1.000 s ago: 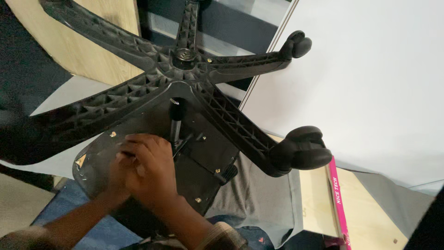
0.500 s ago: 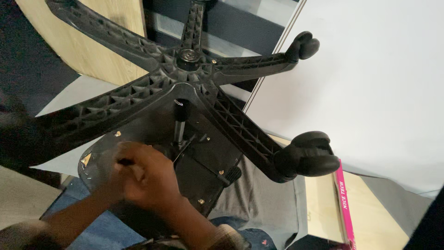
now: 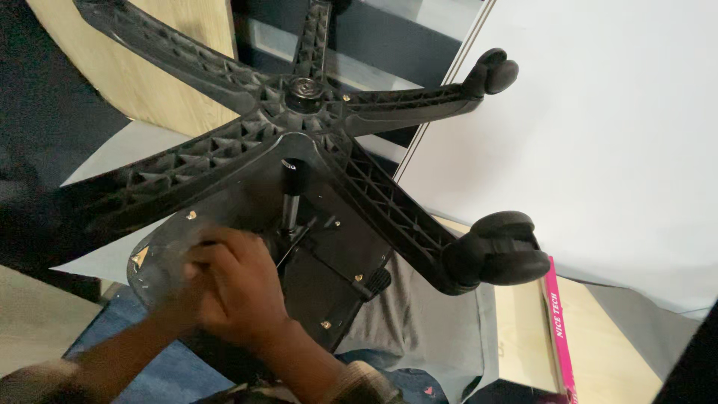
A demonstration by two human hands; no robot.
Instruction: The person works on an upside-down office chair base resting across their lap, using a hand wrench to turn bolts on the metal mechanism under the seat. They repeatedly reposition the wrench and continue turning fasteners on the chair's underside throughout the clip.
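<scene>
Black plastic seat underside [image 3: 329,284] lies across my lap, and near its left edge my left hand [image 3: 176,288], blurred, and right hand [image 3: 239,288] close together over something I cannot make out. Right of them, the chair base [image 3: 299,135] stands up on its post [image 3: 290,202], one wheel [image 3: 505,251] far right.

Both hands [image 3: 224,288] rest on the upturned seat underside [image 3: 329,277], the five-armed base [image 3: 299,127] above them (its nearest caster [image 3: 501,251] to the right).

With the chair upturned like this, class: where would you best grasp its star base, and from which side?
Probably grip the star base by the leg running to the near caster, from the open right side: it is long, ribbed and unobstructed, clear of both hands.
</scene>
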